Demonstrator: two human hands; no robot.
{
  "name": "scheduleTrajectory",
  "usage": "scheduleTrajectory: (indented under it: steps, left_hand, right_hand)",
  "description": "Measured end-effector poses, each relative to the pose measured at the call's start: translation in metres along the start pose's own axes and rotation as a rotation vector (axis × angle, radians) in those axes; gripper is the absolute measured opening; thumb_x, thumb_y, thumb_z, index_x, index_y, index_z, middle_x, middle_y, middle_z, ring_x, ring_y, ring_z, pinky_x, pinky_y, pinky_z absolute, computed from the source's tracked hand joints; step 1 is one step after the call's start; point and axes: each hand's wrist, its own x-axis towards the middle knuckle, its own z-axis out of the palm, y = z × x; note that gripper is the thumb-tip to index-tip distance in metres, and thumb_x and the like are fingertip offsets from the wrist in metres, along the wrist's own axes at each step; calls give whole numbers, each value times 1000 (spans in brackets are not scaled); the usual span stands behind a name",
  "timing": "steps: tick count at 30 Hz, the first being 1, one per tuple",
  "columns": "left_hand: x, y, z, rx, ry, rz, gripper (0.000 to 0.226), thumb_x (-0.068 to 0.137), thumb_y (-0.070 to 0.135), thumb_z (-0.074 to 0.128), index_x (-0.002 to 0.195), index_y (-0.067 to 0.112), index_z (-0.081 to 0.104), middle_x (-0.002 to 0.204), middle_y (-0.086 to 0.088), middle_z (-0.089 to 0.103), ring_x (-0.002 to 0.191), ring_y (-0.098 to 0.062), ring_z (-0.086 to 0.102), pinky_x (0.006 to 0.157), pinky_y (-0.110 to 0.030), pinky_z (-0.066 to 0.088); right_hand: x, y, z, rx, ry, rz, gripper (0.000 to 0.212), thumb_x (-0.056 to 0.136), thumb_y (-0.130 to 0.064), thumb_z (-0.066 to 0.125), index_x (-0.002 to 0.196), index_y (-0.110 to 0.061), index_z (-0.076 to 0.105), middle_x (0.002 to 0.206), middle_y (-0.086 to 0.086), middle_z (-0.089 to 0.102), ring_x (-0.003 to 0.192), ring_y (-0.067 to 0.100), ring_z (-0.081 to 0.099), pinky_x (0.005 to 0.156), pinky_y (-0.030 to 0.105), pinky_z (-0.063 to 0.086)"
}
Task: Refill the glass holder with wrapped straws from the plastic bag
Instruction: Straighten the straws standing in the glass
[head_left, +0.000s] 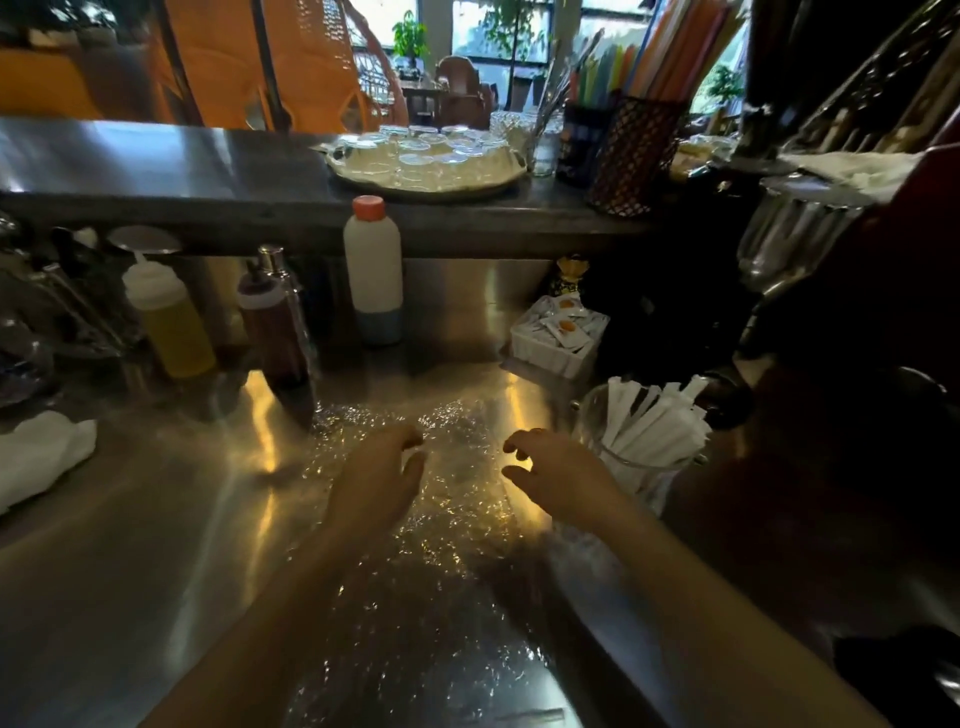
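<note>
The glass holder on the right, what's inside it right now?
The glass holder holds a bunch of white wrapped straws, leaning right, tops above the rim. Their lower ends blur behind the glass, so the bottom can't be made out.

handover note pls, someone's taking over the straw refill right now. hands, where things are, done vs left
Left hand: empty, fingers curled, hovering over the bag.
Right hand: empty, open, also above the bag, beside the holder.
Crinkled clear plastic bag: lying flat on the steel counter in front of the person; no straws visible inside it.
Clear glass holder: at right, packed with white paper-wrapped straws standing tilted.
Done: holder looks refilled.
Left: probably only checking the bag for leftover straws and clearing it away.
</note>
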Motion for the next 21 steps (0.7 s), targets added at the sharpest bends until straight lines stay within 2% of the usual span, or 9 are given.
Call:
scheduleTrajectory:
  steps: [3,8,12,16,18,21]
  left_hand:
    - [15,36,11,-36,-3,105,14,87,18,56,100,15,60,100,-6,67,86,-17,56,74,-29,41]
    - [34,82,32,-112,-101,231,19,87,23,56,105,18,57,106,-4,65,90,-14,57,75,-29,46]
    - [45,107,51,-121,-137,352,27,87,28,55,113,23,51,115,-4,61,102,-19,56,81,-31,46]
    - [53,126,68,-84,-223,401,49,85,36,56,128,21,39,132,-6,50,115,-23,49,89,-33,43]
    - [56,133,75,-47,-303,365,62,83,43,57,134,18,32,139,-8,42,121,-26,45,97,-40,43]
    - [60,143,82,50,-389,347,76,82,46,56,140,14,19,147,-11,33,132,-28,34,108,-43,29]
  right_hand:
    - [-10,3,-37,44,105,4,29,89,-27,53,116,-17,56,111,6,64,95,21,59,79,34,48]
    - [-27,27,-80,88,349,44,24,90,-23,51,110,-14,60,104,9,64,90,20,58,81,40,50]
    - [-32,56,-92,99,506,154,31,90,-24,53,117,-9,55,118,10,57,107,21,52,92,37,44]
    - [-32,82,-89,101,499,316,53,89,-34,54,134,-11,38,143,10,38,130,23,36,107,43,33]
    - [-33,90,-84,204,464,370,62,88,-39,54,140,-14,29,149,9,30,136,23,28,110,48,29]
    - [-33,98,-79,308,377,382,68,87,-38,56,142,-16,23,152,8,25,139,23,24,112,50,26]
